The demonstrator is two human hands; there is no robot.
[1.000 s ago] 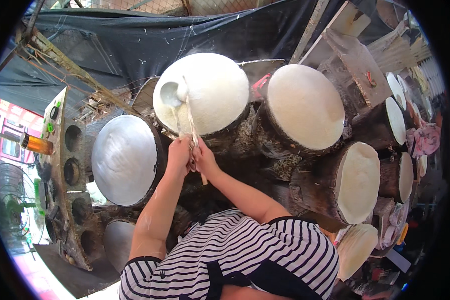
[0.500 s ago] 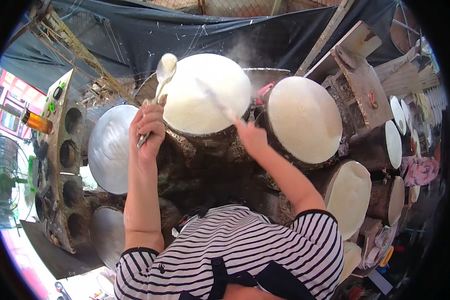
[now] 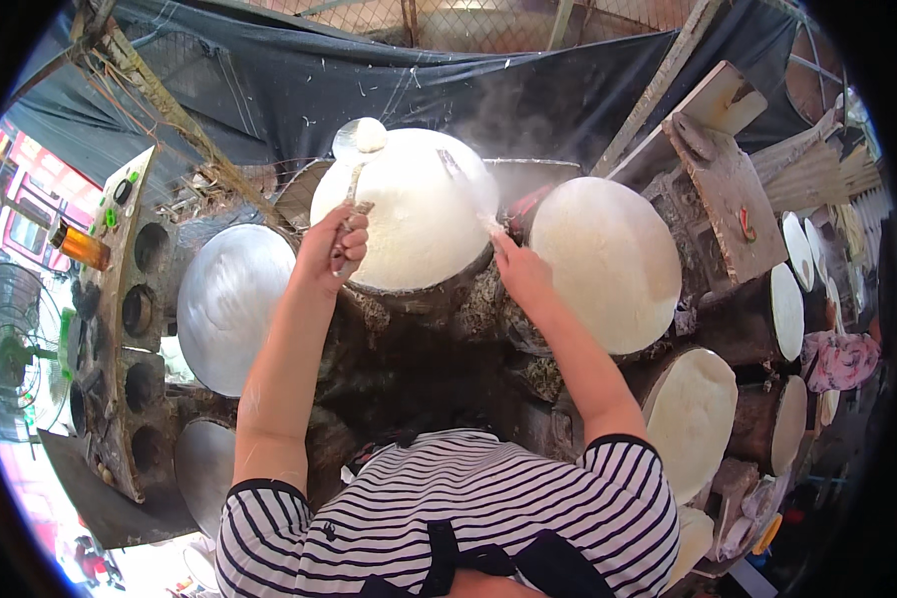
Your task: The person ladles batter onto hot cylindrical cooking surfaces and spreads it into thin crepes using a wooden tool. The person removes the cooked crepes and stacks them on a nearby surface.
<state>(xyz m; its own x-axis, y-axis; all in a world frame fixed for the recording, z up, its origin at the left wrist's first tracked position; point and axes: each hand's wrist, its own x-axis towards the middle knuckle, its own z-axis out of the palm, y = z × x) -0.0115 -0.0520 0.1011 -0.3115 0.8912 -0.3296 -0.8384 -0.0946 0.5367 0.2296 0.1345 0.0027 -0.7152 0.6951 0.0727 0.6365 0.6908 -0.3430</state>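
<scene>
At upper centre, ladle (image 3: 360, 141) and flat tool (image 3: 451, 162) over a white-topped round pan (image 3: 419, 234)

Just left of centre, fingers of the left hand (image 3: 338, 244) curl closed around the ladle's handle. Right of centre, fingers of the right hand (image 3: 522, 271) wrap the near end of the flat tool; exact thumb placement cannot be told. Ladle bowl sits by the pan's upper-left rim, whitish matter in it. Flat tool slants up and left over the pan's right half, blurred; contact with the surface cannot be told. Farther out: cream-topped round pan (image 3: 606, 264) right of centre; silvery disc (image 3: 234, 311) at left; board with round holes (image 3: 130, 334) toward left edge; pink cloth (image 3: 840, 361) at far right; dark sheet (image 3: 369, 85) across the top.
</scene>
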